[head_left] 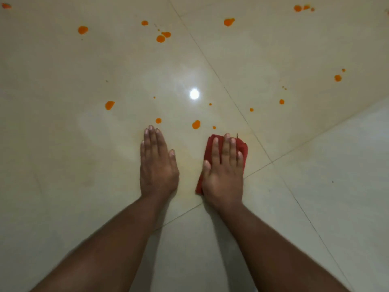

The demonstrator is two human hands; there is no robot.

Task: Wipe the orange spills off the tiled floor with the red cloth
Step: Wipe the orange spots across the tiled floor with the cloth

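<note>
Two hands: both flat on the tiled floor (63,165), side by side, forearms coming in from bottom of view.
L hand (157,163): palm down on bare tile, fingers straight & together, holds nothing.
R hand (224,167): palm down on the red cloth (243,147), fingers straight, slightly spread, pressing it to the floor; not curled round it.
Red cloth: folded/bunched, mostly hidden under R hand; edges show past fingertips, on the right side & by the wrist on the left. Lies just left of a grout line crossing.
Orange spills (196,124): many drops & blobs scattered ahead of both hands, across several tiles; nearest ones just beyond the fingertips, others far up near top edge & off to the right.
Floor near hands: faint smeary sheen around & between hands.
Light glare (194,94): bright round reflection ahead of hands, among the drops.
</note>
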